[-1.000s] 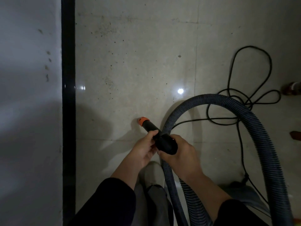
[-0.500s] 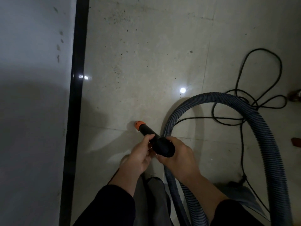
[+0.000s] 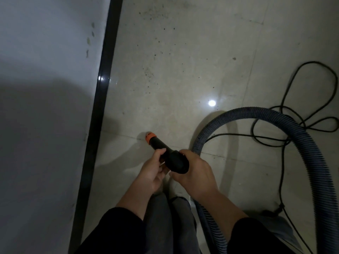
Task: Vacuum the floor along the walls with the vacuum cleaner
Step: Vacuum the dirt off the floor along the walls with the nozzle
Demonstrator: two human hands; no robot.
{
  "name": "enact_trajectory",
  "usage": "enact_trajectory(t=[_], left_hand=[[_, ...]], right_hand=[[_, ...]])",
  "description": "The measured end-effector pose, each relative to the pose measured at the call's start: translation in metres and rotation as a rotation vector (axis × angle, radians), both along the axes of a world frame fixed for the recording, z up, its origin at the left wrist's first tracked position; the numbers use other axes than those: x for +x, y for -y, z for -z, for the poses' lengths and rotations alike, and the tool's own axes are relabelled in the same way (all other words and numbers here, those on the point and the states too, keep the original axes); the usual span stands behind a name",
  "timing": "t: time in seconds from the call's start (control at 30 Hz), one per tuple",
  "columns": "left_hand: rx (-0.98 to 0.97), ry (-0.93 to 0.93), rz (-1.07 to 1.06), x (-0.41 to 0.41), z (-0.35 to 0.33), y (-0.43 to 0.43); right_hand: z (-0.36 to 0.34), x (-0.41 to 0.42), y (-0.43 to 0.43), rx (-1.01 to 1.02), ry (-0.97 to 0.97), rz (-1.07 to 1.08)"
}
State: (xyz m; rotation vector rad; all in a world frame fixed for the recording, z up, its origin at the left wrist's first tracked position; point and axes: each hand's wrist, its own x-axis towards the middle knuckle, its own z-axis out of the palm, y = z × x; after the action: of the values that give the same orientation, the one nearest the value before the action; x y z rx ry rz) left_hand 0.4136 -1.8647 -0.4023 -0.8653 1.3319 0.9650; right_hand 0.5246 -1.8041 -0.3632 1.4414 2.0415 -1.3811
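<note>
Nozzle [image 3: 158, 144] in left hand [image 3: 151, 171], right hand [image 3: 194, 174]

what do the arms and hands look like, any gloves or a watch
Both arms wear black long sleeves; the left sleeve and right sleeve end short of the wrists, leaving the forearms bare. The left hand and right hand have no gloves, and no watch or ring shows.

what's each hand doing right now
Left hand: closed around the black nozzle.
Right hand: closed around the nozzle's wide end by the hose.
</note>
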Motion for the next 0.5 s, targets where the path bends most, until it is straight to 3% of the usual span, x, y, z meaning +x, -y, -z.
enact_trajectory(t=[0.27, 0.5], left_hand=[[-0.003, -0.006, -0.058, -0.014, -0.001, 0.024], [0.022, 0.002, -0.039, -0.009, -0.002, 0.001]], right_hand=[[-0.001, -0.022, 0.01, -0.021, 0.022, -0.149], [-0.005, -0.016, 0.001, 0.061, 0.032, -0.061]])
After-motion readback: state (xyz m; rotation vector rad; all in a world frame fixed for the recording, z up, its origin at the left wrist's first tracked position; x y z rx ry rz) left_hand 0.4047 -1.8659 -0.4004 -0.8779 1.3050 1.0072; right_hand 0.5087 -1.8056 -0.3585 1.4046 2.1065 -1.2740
